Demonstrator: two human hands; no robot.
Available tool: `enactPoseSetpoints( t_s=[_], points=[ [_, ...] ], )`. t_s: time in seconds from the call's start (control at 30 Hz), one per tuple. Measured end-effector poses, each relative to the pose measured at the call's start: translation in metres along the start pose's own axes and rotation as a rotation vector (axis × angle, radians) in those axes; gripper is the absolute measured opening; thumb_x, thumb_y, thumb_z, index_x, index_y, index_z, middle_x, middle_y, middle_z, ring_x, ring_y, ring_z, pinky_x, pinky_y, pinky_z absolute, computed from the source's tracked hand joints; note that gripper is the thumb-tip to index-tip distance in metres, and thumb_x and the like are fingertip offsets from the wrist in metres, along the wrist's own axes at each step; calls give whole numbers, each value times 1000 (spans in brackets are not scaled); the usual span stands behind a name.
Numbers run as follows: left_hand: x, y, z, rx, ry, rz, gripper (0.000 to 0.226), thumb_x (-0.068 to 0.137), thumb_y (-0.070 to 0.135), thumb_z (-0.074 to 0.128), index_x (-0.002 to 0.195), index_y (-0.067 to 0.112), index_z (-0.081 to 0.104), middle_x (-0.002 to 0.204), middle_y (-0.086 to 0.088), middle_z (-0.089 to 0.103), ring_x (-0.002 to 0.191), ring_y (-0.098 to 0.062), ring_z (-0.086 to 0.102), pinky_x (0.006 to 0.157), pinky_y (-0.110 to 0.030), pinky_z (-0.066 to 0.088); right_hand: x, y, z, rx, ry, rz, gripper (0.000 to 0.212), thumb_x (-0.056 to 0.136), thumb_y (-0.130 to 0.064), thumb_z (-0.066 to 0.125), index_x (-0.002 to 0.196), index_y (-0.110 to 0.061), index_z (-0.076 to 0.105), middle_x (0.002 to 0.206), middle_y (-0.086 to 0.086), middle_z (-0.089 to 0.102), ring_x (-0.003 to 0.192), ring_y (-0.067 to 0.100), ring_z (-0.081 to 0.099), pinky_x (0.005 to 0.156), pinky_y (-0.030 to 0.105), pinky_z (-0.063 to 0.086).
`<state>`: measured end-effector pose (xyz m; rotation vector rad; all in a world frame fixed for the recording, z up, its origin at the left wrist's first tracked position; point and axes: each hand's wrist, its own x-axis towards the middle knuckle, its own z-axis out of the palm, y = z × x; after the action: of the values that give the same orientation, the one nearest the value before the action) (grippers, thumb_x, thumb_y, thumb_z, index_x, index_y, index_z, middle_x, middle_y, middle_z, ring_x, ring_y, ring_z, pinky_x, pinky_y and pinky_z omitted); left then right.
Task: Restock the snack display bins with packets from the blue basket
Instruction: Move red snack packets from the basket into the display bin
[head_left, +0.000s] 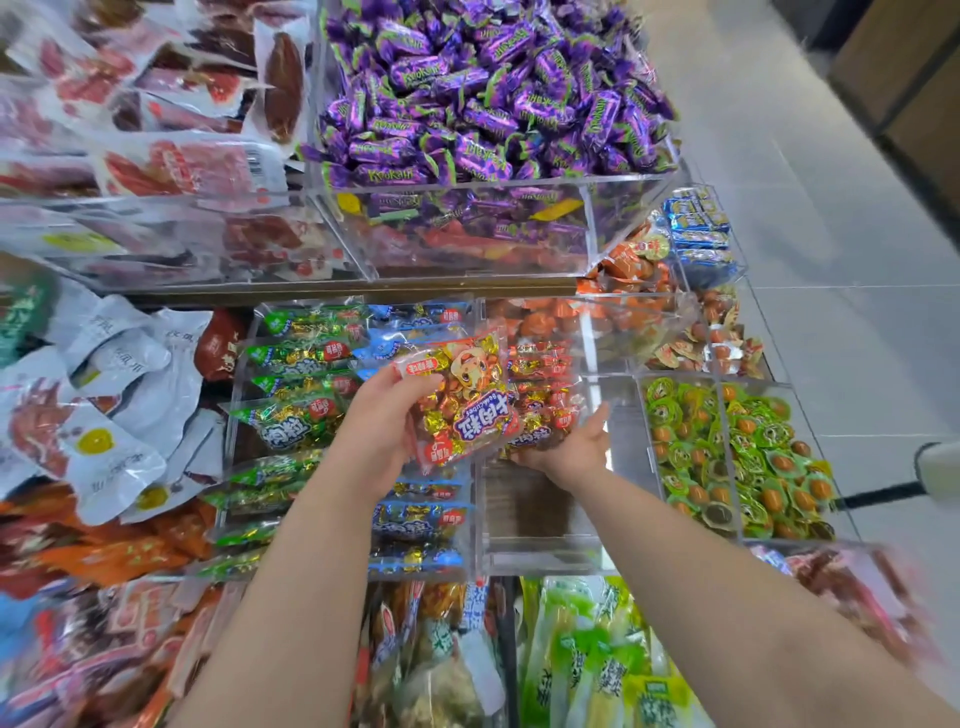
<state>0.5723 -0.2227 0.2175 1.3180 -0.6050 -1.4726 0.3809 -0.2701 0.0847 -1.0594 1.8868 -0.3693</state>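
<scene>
My left hand (382, 431) grips a red-and-gold candy packet (462, 400) with a cartoon figure and a blue label, held tilted above the middle clear bin (540, 551). My right hand (571, 449) reaches into that bin and presses against the row of matching red-and-gold packets (540, 395) standing at its far end. The near half of the bin shows its bare bottom. To the left of it are bins of green packets (291, 384) and blue packets (415, 525). The blue basket is not in view.
Purple wrapped candies (483, 88) fill the upper bin. Green-wrapped round snacks (737, 457) sit in bins on the right, orange ones (639, 270) beyond. Meat snack packs (93, 415) pile up at left. Green bags (597, 665) lie below. A grey tiled floor (831, 208) runs along the right.
</scene>
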Motion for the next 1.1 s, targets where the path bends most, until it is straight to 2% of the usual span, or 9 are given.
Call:
enactPoseSetpoints(
  t_s=[0.1, 0.17, 0.3, 0.43, 0.57, 0.77, 0.83, 1.0, 1.1],
  points=[
    [-5, -2, 5, -2, -77, 1, 15, 97, 6, 48, 106, 12, 59, 88, -3, 76, 79, -19, 73, 58, -32, 58, -19, 0, -14, -30, 60, 12, 129, 64, -43, 83, 150, -17, -9, 154, 14, 10, 140, 31, 18, 113, 44, 24],
    [-8, -5, 8, -34, -105, -12, 16, 97, 6, 48, 109, 12, 57, 91, -4, 76, 82, -19, 73, 60, -33, 58, -33, -3, -28, 217, 83, -103, 91, 76, -40, 74, 147, -17, 21, 147, 11, 30, 130, 28, 38, 106, 44, 37],
    [-12, -11, 19, -107, -147, -29, 21, 97, 6, 48, 114, 14, 56, 102, -7, 74, 93, -23, 71, 70, -41, 60, -69, -13, -57, 535, -138, -280, 19, 83, -44, 65, 99, -34, 61, 99, -23, 65, 93, -8, 58, 71, 10, 46],
    [-14, -16, 24, -211, -69, -6, 21, 98, 7, 46, 112, 16, 59, 101, -7, 74, 92, -23, 72, 71, -43, 58, -84, -1, -63, 295, -98, -387, 47, 84, -45, 63, 125, -26, 50, 122, -14, 51, 110, 3, 47, 91, 21, 35],
    [-15, -17, 13, -293, -41, -10, 23, 96, 15, 51, 117, 15, 59, 106, -10, 73, 96, -26, 71, 69, -43, 59, -90, 12, -62, 336, -37, -335, 30, 89, -30, 63, 116, -22, 55, 121, -1, 59, 106, 9, 54, 89, 23, 42],
    [-23, -23, 32, -353, 15, 54, 13, 99, 15, 46, 109, 15, 54, 95, -7, 74, 84, -21, 72, 64, -39, 58, -104, -11, -60, 854, -613, -106, 33, 81, -33, 65, 107, -14, 58, 95, 4, 70, 82, 18, 69, 67, 31, 57],
    [-26, -29, 43, -327, -22, 59, 14, 100, 12, 45, 106, 15, 56, 96, -6, 74, 84, -19, 72, 66, -38, 60, -103, -11, -57, 1007, -611, -77, 36, 71, -33, 69, 101, -15, 57, 82, 2, 68, 71, 15, 66, 60, 29, 56],
    [-25, -42, 57, 171, -77, -61, 11, 92, 4, 60, 100, 10, 64, 110, -19, 67, 90, -22, 69, 74, -33, 60, -94, 2, -81, 1073, -465, -107, 50, 76, -20, 67, 121, -9, 49, 102, 12, 71, 79, 28, 70, 55, 39, 54],
    [-13, -50, 70, 772, -107, -53, 35, 85, 25, 70, 118, 19, 59, 108, -1, 66, 94, -19, 65, 82, -34, 54, -81, 9, -116, 896, -187, -134, 47, 75, -17, 74, 116, -10, 54, 103, 12, 70, 79, 26, 69, 64, 42, 54]
  ],
)
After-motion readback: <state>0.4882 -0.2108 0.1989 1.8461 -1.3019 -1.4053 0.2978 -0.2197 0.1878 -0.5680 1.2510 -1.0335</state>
